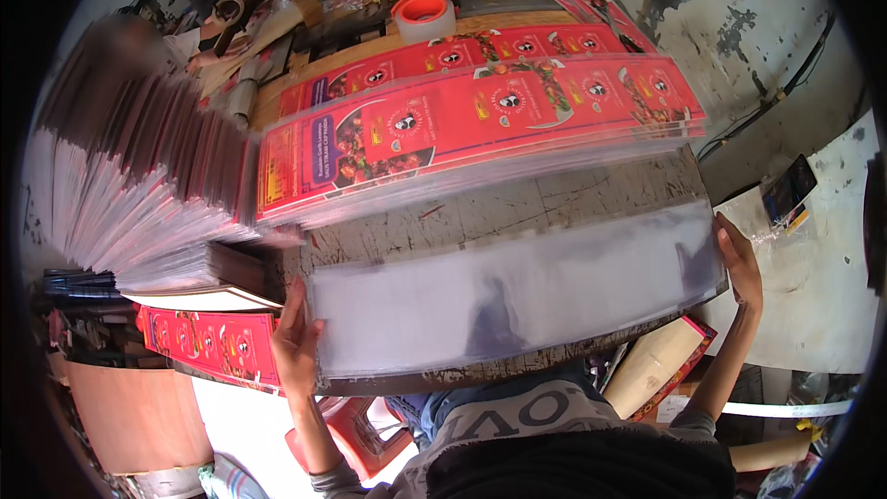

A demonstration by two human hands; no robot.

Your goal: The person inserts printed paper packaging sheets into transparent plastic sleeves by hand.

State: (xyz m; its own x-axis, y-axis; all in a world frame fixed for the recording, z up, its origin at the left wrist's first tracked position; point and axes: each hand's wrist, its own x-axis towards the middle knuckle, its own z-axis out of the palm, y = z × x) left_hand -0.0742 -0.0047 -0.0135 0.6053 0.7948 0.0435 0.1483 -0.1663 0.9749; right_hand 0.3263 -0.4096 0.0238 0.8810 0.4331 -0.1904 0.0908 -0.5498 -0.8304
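Blk shirt (582, 467), clr film (573, 286) w/ L hand (297, 342), R hand (743, 270) at ends, grips unclear

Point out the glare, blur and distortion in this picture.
Head view: the glossy, pale rectangular plastic sheet mirrors a dark silhouette amid whitish glare; head view: a blurred patch smears the top of the fanned stack of red-and-clear plastic sheets; head view: the scratched grey table's near edge bends, and the rim falls black.

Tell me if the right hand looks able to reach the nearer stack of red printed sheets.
Likely yes. The right hand is at the right edge of the clear plastic sheet; the red stack lies beyond, with only scratched tabletop visible between. It would probably have to leave that edge first.
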